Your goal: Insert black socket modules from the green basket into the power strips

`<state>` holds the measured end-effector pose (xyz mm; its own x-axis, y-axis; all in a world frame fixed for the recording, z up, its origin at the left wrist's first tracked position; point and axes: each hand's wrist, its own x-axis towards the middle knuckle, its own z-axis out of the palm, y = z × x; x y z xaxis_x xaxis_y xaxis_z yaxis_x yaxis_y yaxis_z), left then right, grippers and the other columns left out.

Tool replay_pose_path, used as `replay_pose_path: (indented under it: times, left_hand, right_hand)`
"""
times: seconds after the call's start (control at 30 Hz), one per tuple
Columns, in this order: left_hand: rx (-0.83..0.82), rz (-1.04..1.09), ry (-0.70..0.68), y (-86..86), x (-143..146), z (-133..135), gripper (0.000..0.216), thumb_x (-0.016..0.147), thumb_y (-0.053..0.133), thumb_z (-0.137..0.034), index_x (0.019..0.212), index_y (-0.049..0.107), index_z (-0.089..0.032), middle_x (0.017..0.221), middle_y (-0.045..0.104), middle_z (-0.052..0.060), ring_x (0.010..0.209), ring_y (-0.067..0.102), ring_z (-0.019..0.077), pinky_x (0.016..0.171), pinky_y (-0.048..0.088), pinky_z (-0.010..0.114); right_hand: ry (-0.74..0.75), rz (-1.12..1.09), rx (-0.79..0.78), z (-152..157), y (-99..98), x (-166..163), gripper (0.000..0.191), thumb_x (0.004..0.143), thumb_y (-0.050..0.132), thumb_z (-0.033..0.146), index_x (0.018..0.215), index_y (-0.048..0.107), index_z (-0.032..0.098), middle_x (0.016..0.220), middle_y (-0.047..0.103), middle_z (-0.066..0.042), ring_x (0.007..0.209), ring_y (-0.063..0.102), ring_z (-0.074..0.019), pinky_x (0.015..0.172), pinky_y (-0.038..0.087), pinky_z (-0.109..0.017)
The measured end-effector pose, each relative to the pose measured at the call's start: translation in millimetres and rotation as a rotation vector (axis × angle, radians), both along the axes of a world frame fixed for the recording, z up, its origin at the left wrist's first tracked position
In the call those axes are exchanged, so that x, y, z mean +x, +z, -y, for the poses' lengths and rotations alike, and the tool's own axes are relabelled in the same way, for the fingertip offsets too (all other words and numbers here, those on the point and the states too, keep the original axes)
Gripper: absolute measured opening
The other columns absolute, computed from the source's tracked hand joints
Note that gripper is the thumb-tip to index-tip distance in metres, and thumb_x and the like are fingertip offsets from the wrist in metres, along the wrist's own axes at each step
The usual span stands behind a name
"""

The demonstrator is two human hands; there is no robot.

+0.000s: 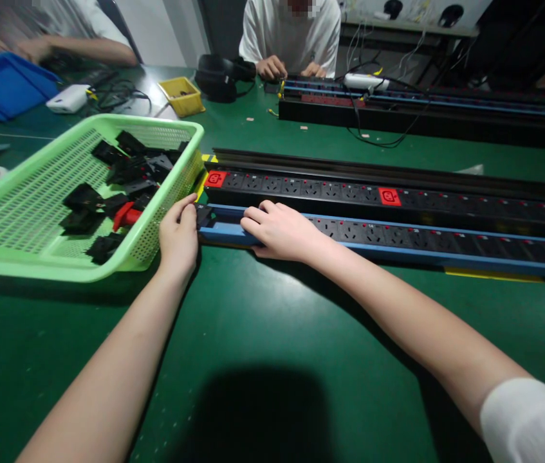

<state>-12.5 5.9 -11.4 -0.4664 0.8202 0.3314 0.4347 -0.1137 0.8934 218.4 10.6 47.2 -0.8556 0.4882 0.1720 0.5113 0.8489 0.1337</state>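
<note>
From the head view, resting the left hand [179,235] with bent fingers against the black socket block [205,216] at the left end of the blue rail [224,233], and laying the right hand [279,231], curled, over the rail just past a bare gap; cannot tell about a tight grip in either. Could get the block stuck crooked, or a fingertip pinched, by pushing at a tilt. Might also bump the green basket [60,272] of loose parts [83,198], from working so near.

Assembly workshop: green worktable [262,308], socket strips [373,233], basket [149,235] of loose parts [82,198]
</note>
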Motion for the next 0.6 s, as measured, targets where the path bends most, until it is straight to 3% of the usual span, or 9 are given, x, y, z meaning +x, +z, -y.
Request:
replay_pose_path:
  times: [0.5, 0.6]
  left_hand:
    - [-0.074, 0.149, -0.008, 4.0, 0.0, -2.3, 0.036, 0.089, 0.055, -0.04, 0.109, 0.075, -0.018, 0.094, 0.071, 0.005, 0.075, 0.06, 0.0148, 0.069, 0.05, 0.024]
    - [-0.074, 0.135, -0.014, 2.0, -1.1, -3.1, 0.037, 0.089, 0.055, -0.04, 0.11, 0.074, -0.018, 0.095, 0.07, 0.005, 0.076, 0.06, 0.0146, 0.07, 0.05, 0.024]
  right_hand:
    - [0.0, -0.013, 0.003, 0.3, -0.3, 0.3, 0.034, 0.09, 0.061, 0.029, 0.12, 0.057, 0.013, 0.126, 0.062, -0.015, 0.105, 0.056, -0.0315, 0.079, 0.045, -0.039]
    - [0.001, -0.009, 0.004, 0.2, -0.3, 0.3, 0.034, 0.09, 0.061, 0.028, 0.121, 0.057, 0.013, 0.127, 0.062, -0.016, 0.106, 0.055, -0.031, 0.08, 0.045, -0.039]
